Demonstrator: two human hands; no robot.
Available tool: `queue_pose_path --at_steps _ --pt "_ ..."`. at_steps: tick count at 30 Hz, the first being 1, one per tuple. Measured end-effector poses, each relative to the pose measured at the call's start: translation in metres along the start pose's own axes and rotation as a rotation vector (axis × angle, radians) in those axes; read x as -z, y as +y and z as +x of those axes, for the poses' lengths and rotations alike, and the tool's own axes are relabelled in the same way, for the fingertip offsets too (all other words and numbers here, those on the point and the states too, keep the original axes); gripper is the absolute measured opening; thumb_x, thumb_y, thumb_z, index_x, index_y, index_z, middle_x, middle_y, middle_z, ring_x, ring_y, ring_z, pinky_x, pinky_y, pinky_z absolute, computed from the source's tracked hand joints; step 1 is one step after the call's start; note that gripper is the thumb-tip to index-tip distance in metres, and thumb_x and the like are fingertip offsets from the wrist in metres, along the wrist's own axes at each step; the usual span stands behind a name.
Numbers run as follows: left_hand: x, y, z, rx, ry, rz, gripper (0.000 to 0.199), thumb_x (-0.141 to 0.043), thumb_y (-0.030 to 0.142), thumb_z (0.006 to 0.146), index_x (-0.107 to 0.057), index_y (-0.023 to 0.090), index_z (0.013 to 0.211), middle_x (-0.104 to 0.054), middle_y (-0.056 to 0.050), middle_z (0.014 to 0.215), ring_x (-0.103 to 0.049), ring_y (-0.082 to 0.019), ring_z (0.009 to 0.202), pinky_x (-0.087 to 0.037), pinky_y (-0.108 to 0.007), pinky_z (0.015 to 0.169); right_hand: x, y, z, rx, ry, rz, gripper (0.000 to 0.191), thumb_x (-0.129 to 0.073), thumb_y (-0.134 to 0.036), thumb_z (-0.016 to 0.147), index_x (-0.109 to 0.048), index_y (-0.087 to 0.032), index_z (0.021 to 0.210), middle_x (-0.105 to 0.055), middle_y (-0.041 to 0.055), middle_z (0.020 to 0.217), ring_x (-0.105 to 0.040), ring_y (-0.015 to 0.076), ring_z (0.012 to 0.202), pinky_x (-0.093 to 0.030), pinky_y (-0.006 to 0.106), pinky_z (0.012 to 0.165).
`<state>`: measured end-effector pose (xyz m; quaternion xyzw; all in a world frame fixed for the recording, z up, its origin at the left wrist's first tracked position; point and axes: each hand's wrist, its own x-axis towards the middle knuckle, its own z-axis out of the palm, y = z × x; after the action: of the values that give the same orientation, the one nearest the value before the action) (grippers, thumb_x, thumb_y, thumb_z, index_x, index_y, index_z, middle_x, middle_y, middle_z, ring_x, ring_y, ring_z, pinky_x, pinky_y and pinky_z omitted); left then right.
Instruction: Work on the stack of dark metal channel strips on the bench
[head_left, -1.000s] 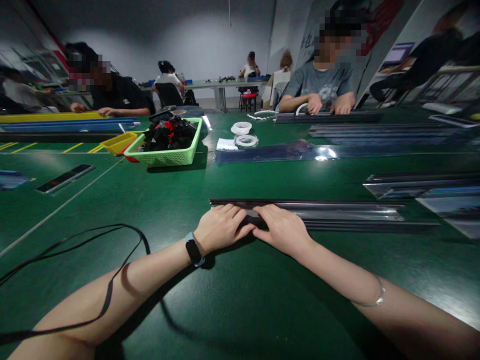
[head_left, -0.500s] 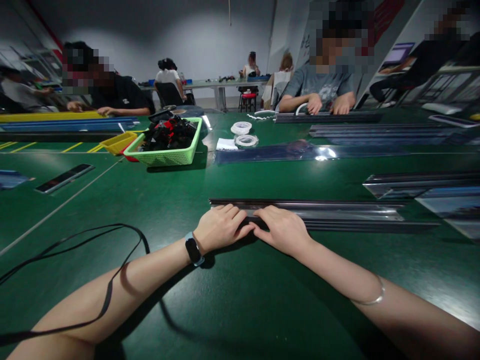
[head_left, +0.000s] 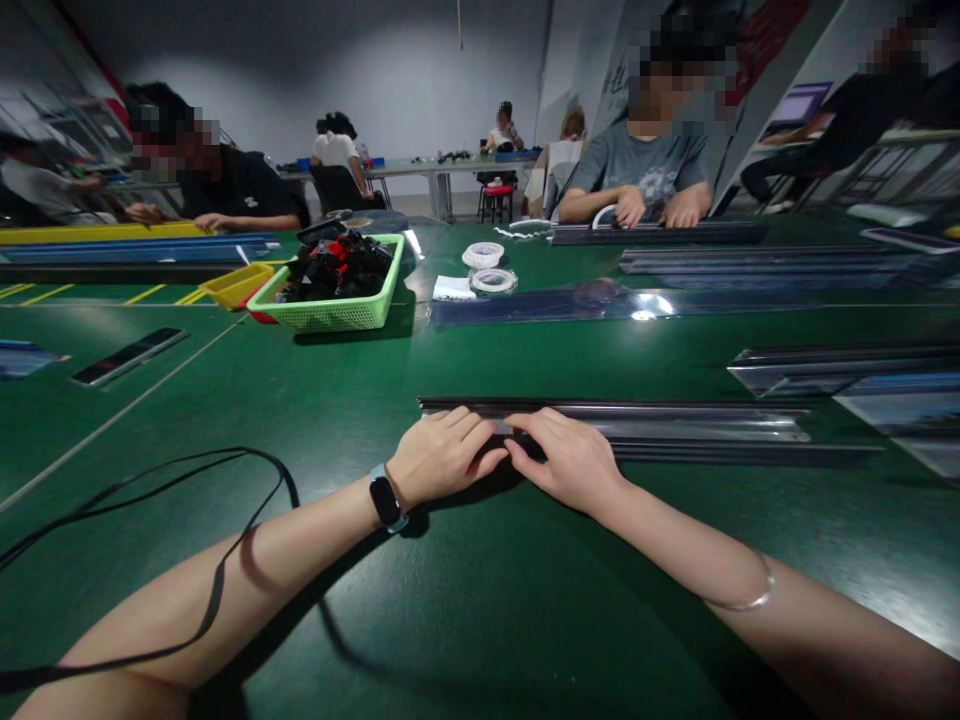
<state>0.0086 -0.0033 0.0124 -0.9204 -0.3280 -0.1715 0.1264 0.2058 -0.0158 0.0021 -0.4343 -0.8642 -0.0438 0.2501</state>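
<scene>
A long dark channel-shaped strip (head_left: 705, 422), glossy along its inside, lies crosswise on the green table. Near its left end my left hand (head_left: 441, 456) is closed on it, fingers over the top and thumb along the near edge. Just to the right, my right hand (head_left: 568, 461) grips the same strip, its thumb and index fingertips close to the left thumb. The palms and hand backs hide the strip's left part, so what lies under the fingers cannot be made out.
A green basket (head_left: 330, 318) of black and red parts stands beyond, beside a yellow tray (head_left: 238, 287). White tape rolls (head_left: 484, 255) and a clear plastic film (head_left: 525, 307) lie farther back. More strips (head_left: 847, 368) are at right, a phone (head_left: 131, 357) at left. Co-workers sit opposite.
My right hand has shifted very slightly to the right, and its thumb has parted a little from the left thumb. My left hand and the strip look nearly unmoved.
</scene>
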Motion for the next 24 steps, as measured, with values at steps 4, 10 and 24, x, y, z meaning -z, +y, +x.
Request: queue_pose_path --at_steps 4,10,24 --pt "0.0013 0.0005 0.0007 -0.003 0.003 0.011 0.031 -0.035 0.04 0.085 -0.052 0.016 0.096 -0.053 -0.005 0.082 -0.05 -0.014 0.078 -0.041 -0.026 0.067 0.0 -0.0002 0.0001 0.038 -0.065 -0.062 0.028 -0.041 -0.037 0.083 -0.054 -0.02 0.101 -0.059 0.0027 0.082 -0.053 0.0151 0.076 -0.035 0.027 0.065" --pt "-0.0023 -0.0002 -0.0008 -0.004 -0.038 0.053 0.03 -0.034 0.04 0.085 -0.052 0.016 0.086 -0.052 -0.003 0.073 -0.05 -0.014 0.072 -0.04 -0.026 0.063 0.0003 -0.0007 -0.0003 0.015 -0.024 -0.009 0.029 -0.038 -0.035 0.084 -0.053 -0.02 0.104 -0.059 0.004 0.091 -0.053 0.0142 0.083 -0.036 0.025 0.07" --pt "-0.0006 -0.0002 0.0003 -0.02 -0.013 0.038 0.03 -0.032 0.038 0.086 -0.052 0.016 0.092 -0.053 -0.004 0.077 -0.051 -0.013 0.075 -0.041 -0.025 0.065 0.0008 -0.0015 -0.0002 0.002 -0.037 -0.068 0.032 -0.039 -0.036 0.083 -0.054 -0.021 0.106 -0.06 0.004 0.082 -0.054 0.0142 0.075 -0.037 0.026 0.066"
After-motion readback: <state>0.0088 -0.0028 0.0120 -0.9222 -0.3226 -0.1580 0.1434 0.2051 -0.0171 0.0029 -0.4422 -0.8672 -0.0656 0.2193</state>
